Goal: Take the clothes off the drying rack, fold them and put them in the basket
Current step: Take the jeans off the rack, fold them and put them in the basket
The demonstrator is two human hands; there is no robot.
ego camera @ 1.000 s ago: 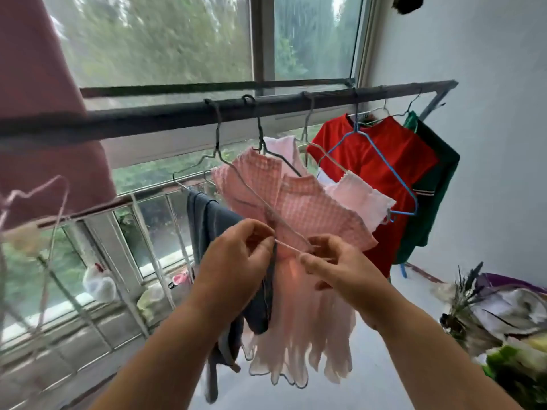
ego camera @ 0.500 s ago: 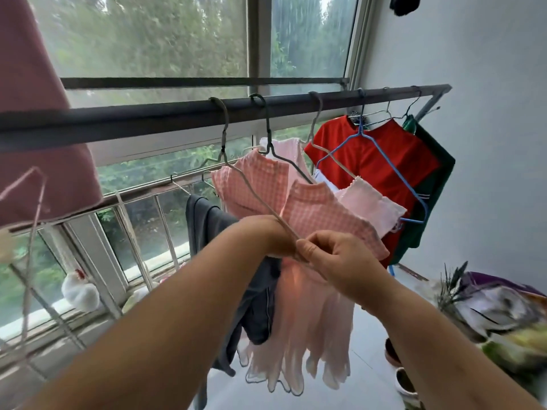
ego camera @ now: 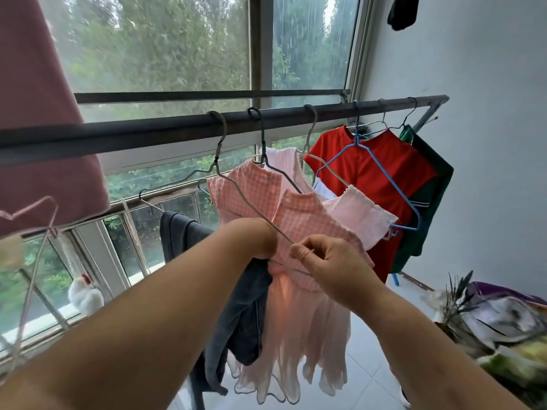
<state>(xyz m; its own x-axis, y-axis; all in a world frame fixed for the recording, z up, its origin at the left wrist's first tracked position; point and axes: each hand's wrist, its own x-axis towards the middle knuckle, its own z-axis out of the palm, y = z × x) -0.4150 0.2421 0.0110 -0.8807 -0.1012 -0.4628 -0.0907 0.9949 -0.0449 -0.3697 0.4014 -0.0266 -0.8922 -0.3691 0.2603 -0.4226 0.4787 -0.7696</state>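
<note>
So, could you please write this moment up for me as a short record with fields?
stage: pink gingham dress hangs on its wire hanger from the rail, not yet taken off
right hand: pinches the hanger's lower end
left hand: at the dress, beside the hanger wire, fingers hidden
other clothes hanging: dark grey garment, pale pink top, red shirt, green garment
</note>
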